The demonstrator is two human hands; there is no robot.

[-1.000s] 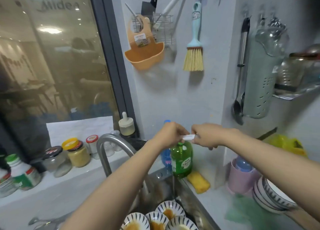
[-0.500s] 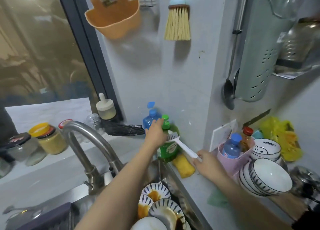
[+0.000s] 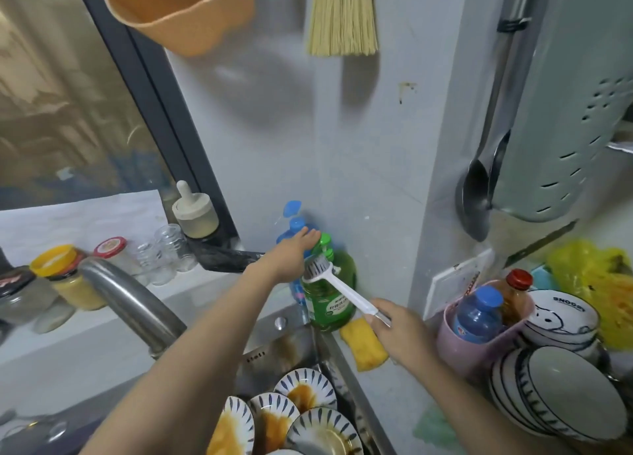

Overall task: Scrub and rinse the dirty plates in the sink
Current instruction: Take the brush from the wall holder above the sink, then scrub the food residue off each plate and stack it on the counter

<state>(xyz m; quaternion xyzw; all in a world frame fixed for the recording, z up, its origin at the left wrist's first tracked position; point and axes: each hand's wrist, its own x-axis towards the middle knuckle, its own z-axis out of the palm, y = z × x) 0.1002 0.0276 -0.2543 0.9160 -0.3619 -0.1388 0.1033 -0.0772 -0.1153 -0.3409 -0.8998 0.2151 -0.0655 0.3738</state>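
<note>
Several dirty plates (image 3: 301, 394) with blue-striped rims and brown sauce stains stand stacked in the steel sink (image 3: 274, 355) at the bottom centre. A green dish-soap bottle (image 3: 329, 293) stands at the sink's back right corner. My left hand (image 3: 294, 252) rests on top of its green pump, fingers laid over the pump head. My right hand (image 3: 394, 331) grips the handle of a white dish brush (image 3: 337, 281), whose bristle head sits just under the pump nozzle against the bottle.
A curved steel faucet (image 3: 126, 304) rises left of the sink. A blue pump bottle (image 3: 293, 221) stands behind the green one, a yellow sponge (image 3: 364, 348) beside it. A pink caddy (image 3: 479, 348) with bottles and stacked clean bowls (image 3: 561, 400) fill the right counter. Jars (image 3: 65, 276) line the window sill.
The view has dropped lower and closer. My right hand brought the brush down from in front of my chest to the soap bottle; my left hand moved onto the green pump.
</note>
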